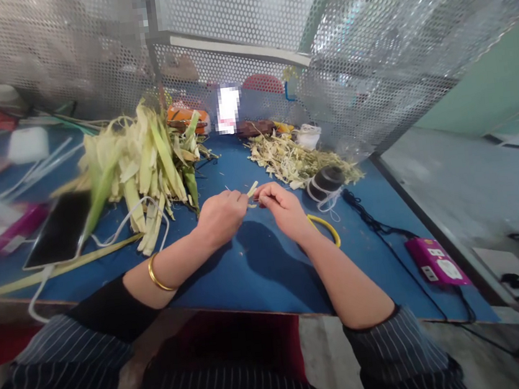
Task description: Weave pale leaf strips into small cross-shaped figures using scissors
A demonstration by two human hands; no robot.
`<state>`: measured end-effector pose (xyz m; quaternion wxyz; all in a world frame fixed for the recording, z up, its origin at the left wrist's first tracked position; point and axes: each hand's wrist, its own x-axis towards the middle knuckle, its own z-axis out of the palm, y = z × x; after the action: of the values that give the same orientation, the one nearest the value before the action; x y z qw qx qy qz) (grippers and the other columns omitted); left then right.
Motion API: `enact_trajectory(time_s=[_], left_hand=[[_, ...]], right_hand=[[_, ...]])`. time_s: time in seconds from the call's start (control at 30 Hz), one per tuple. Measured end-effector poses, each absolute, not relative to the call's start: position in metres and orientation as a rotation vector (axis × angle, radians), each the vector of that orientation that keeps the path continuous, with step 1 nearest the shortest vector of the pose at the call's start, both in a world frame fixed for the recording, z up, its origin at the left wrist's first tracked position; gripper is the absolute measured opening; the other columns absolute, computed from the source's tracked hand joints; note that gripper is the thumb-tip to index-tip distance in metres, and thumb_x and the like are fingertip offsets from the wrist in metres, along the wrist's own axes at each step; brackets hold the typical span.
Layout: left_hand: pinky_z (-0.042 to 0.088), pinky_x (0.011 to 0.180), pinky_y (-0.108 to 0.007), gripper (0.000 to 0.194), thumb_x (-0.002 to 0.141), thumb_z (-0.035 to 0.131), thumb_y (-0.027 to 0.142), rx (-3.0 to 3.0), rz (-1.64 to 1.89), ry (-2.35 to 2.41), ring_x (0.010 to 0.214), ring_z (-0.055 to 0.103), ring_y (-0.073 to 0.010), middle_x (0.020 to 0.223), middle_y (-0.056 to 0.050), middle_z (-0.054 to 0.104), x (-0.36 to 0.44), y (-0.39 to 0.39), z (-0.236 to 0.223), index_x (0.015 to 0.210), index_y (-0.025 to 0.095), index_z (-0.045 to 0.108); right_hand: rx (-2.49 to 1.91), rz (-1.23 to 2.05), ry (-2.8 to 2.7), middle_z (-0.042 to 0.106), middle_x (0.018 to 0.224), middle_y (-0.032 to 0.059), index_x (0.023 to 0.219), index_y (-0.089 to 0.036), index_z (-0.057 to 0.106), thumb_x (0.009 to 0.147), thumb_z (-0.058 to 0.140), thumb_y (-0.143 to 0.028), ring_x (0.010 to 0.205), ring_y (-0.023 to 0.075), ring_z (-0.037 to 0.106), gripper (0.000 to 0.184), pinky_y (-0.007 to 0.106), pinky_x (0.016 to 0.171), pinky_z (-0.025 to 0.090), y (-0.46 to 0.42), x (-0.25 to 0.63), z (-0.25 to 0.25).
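Observation:
My left hand (221, 216) and my right hand (283, 207) meet over the blue table (249, 270). Both are closed in a pinch on a small pale strip of leaf (252, 189) held between them. A gold bangle (157, 276) circles my left wrist. A heap of green and yellow leaf strips (143, 164) lies to the left of my hands. A pile of dry leaf scraps (293, 159) lies behind my right hand.
A phone (60, 229) with a white cable lies at the left. A dark spool of thread (326, 180), yellow-handled scissors (326, 227) and a pink power adapter (436, 262) with black cord sit at the right. Perforated metal screens (269, 31) wall the table's back.

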<state>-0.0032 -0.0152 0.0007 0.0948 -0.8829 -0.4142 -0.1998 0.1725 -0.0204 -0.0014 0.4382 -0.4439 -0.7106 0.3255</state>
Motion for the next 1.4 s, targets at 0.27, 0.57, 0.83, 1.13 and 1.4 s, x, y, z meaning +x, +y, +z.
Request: enact_trajectory(time_s=[0.27, 0.57, 0.83, 1.13, 1.4], left_hand=[[0.040, 0.050, -0.030, 0.027, 0.082, 0.037, 0.000, -2.619, -0.227, -1.168, 0.068, 0.062, -0.0254, 0.072, -0.014, 0.062, 0.014, -0.050, 0.000, 0.083, 0.004, 0.064], [0.046, 0.063, -0.033, 0.033, 0.085, 0.053, 0.034, -2.856, -0.143, -1.256, 0.078, 0.065, -0.0270, 0.085, -0.015, 0.067, 0.013, -0.053, 0.004, 0.097, 0.006, 0.067], [0.038, 0.062, -0.027, 0.030, 0.075, 0.046, 0.013, -3.048, -0.084, -1.314, 0.078, 0.063, -0.0202, 0.081, -0.007, 0.071, -0.014, -0.007, 0.008, 0.088, 0.019, 0.072], [0.031, 0.056, -0.026, 0.024, 0.076, 0.050, 0.029, -3.066, -0.309, -1.439, 0.065, 0.054, -0.0156, 0.067, -0.004, 0.063, -0.014, -0.003, 0.015, 0.069, 0.017, 0.068], [0.033, 0.045, -0.021, 0.017, 0.069, 0.059, 0.027, -3.458, -0.785, -2.371, 0.047, 0.047, -0.0080, 0.058, -0.001, 0.061, -0.001, -0.001, 0.001, 0.056, 0.015, 0.056]], right_hand=[[-1.338, 0.966, -1.894, 0.067, 0.085, 0.0028, 0.072, -0.019, 0.052, 0.084, 0.046, -0.018, 0.072, 0.0123, 0.058, 0.014, 0.026, 0.067, 0.044, -0.024, 0.173, 0.003], [-1.393, 0.980, -2.074, 0.065, 0.074, 0.0017, 0.069, -0.018, 0.053, 0.082, 0.047, -0.015, 0.071, 0.0129, 0.058, 0.015, 0.027, 0.069, 0.043, -0.017, 0.175, -0.014], [-1.390, 1.026, -2.083, 0.069, 0.082, 0.0044, 0.074, -0.018, 0.056, 0.083, 0.047, -0.014, 0.077, 0.0152, 0.062, 0.014, 0.028, 0.071, 0.045, -0.015, 0.179, -0.020], [-1.352, 0.839, -2.220, 0.068, 0.083, 0.0040, 0.076, -0.019, 0.055, 0.084, 0.046, -0.015, 0.079, 0.0160, 0.059, 0.013, 0.028, 0.072, 0.041, -0.019, 0.176, -0.011], [-1.397, 0.848, -2.240, 0.063, 0.078, 0.0023, 0.072, -0.018, 0.052, 0.081, 0.046, -0.016, 0.073, 0.0141, 0.053, 0.011, 0.026, 0.068, 0.037, -0.015, 0.177, -0.009]])
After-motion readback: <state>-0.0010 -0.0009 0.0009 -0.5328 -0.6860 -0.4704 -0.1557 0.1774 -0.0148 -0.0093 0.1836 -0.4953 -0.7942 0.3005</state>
